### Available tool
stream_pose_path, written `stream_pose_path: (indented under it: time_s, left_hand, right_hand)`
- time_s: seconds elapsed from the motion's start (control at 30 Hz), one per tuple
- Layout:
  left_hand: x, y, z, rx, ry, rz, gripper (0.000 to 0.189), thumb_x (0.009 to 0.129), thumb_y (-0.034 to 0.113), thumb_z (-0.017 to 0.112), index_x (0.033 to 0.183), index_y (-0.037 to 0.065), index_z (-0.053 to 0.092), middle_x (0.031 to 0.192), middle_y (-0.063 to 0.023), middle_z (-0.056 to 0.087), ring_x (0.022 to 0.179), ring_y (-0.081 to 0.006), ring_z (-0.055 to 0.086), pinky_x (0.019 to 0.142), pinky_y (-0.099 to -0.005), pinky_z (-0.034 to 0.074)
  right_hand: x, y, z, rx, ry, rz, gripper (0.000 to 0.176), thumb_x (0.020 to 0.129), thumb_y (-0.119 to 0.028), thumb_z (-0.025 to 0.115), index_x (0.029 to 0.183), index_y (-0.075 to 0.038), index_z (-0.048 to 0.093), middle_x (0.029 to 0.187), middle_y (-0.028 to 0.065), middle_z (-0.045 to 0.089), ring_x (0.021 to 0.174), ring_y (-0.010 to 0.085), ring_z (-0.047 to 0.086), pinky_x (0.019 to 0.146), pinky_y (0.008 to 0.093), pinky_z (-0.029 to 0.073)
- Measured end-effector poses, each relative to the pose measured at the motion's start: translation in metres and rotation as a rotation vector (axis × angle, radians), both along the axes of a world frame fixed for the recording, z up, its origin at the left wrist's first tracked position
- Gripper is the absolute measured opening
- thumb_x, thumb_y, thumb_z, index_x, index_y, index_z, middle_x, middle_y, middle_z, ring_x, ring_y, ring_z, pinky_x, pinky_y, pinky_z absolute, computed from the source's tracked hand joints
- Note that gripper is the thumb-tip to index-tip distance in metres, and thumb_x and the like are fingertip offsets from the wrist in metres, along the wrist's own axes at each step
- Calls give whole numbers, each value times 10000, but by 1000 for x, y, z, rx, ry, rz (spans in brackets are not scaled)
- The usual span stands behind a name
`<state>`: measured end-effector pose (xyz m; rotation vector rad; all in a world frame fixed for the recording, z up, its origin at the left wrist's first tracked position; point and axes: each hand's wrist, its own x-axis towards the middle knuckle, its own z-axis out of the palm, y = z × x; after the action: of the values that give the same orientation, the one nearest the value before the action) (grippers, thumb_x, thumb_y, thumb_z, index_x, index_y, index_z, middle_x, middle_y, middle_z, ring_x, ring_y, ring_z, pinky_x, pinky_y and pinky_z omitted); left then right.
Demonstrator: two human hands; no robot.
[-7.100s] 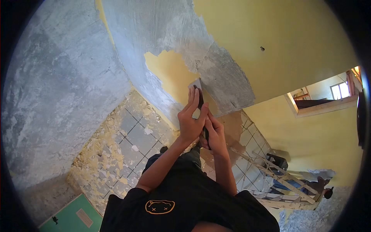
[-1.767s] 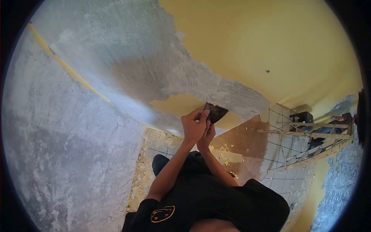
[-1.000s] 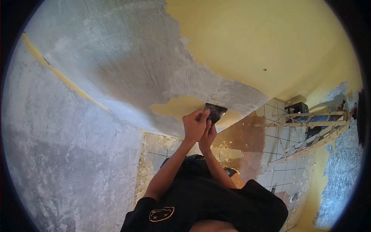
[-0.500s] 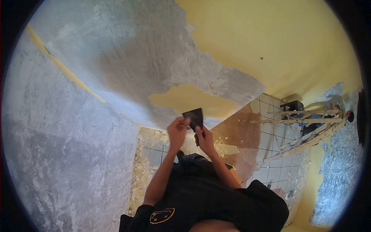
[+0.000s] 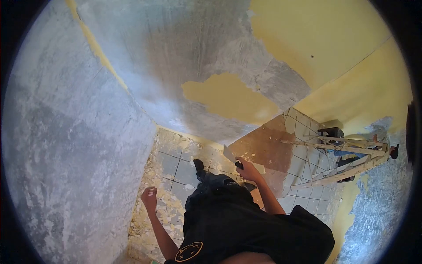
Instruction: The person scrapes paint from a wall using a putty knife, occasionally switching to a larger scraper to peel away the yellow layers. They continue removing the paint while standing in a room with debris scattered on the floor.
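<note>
In my right hand (image 5: 249,170) is a putty knife (image 5: 229,153), gripped by its dark handle, its flat blade pointing up and left toward the foot of the wall. My left hand (image 5: 149,199) hangs out to the left, apart from the tool, over paint flakes (image 5: 162,204) on the floor. Its fingers are curled in; whether anything small is in them is hidden. Ahead stands a scraped grey wall (image 5: 162,66), with an island of yellow paint (image 5: 233,99) left low on it and more yellow paint (image 5: 321,35) at upper right.
A second grey wall (image 5: 74,154) rises on the left, meeting the first at a corner. Tiled floor (image 5: 176,165) and a brown sheet (image 5: 268,143) lie below. At right a wooden ladder (image 5: 347,171) lies near a black stool (image 5: 330,133); part of another person (image 5: 351,154) shows behind it.
My left hand has left the putty knife's blade and swung down to the left. My right hand has moved slightly right and down with the knife. The view has shifted.
</note>
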<state>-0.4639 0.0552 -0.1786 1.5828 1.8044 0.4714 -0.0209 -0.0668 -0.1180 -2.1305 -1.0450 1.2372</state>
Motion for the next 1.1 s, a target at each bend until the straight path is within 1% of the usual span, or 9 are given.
stream_pose_path:
  time_s: [0.13, 0.17, 0.23, 0.33, 0.47, 0.67, 0.73, 0.9, 1.1]
  left_hand:
    - [6, -35, -13, -90, -194, 294, 222, 911, 195, 641, 832, -4, 700, 656, -106, 649, 652, -178, 637, 654, -328, 501]
    - [3, -41, -38, -110, -287, 259, 192, 928, 166, 609, 957, -2, 697, 831, -114, 691, 759, -185, 653, 689, -316, 519]
    - [35, -50, -20, 11, -299, 164, 187, 932, 139, 596, 1029, 3, 680, 932, -117, 686, 821, -190, 651, 718, -322, 526]
    - [86, -45, 8, 43, -416, -18, 283, 934, 45, 560, 1212, 26, 612, 1183, -117, 638, 999, -207, 629, 796, -331, 530]
    - [178, -38, 68, 166, -592, -208, 302, 936, 51, 559, 1234, 23, 598, 1197, -136, 633, 1081, -221, 612, 852, -334, 523]
    - [306, -32, 161, 455, -719, -453, 492, 920, 109, 584, 1367, -38, 439, 1454, -217, 398, 1330, -319, 422, 1013, -384, 417]
    - [340, -28, 173, 470, -793, -466, 528, 911, 116, 596, 1376, -54, 411, 1442, -249, 395, 1321, -348, 427, 1030, -380, 396]
    - [408, -4, 186, 584, -815, -380, 557, 880, 100, 639, 1364, -61, 417, 1414, -253, 429, 1294, -360, 456, 1015, -383, 412]
    - [444, -2, 198, 618, -829, -367, 560, 869, 93, 651, 1359, -66, 429, 1384, -263, 458, 1271, -346, 482, 989, -376, 437]
  right_hand:
    - [-16, -6, 16, 30, 37, 33, 551, 852, -115, 598, 1381, -113, 444, 793, 116, 629, 585, 164, 586, 535, 305, 492]
    - [-21, -7, 19, 23, 36, 29, 551, 852, -115, 598, 1381, -113, 444, 793, 116, 629, 585, 164, 586, 535, 305, 492]
    - [-27, -12, 26, 117, 388, -77, 541, 889, -111, 580, 1408, -132, 429, 711, 50, 565, 561, 130, 536, 522, 273, 470]
    - [-32, -9, 56, 191, 440, -22, 538, 909, -116, 573, 1423, -144, 415, 725, 15, 520, 547, 100, 505, 507, 256, 456]
    - [-22, -3, 91, 227, 504, -7, 544, 914, -117, 583, 1428, -135, 407, 784, 19, 521, 575, 93, 518, 507, 250, 464]
    - [8, 13, 135, 388, 639, -35, 534, 937, -76, 555, 1441, -104, 381, 819, 5, 522, 575, 65, 515, 479, 211, 432]
    - [22, 23, 138, 560, 379, -25, 474, 942, -106, 565, 1402, -123, 450, 857, 8, 535, 601, 67, 503, 497, 220, 411]
    - [68, 38, 138, 541, 482, -169, 395, 1011, -167, 468, 1388, -51, 462, 635, -54, 463, 508, 21, 383, 441, 201, 310]
    - [84, 38, 133, 690, 321, -247, 373, 1011, -152, 464, 1353, -4, 488, 668, -47, 470, 530, 25, 403, 452, 198, 318]
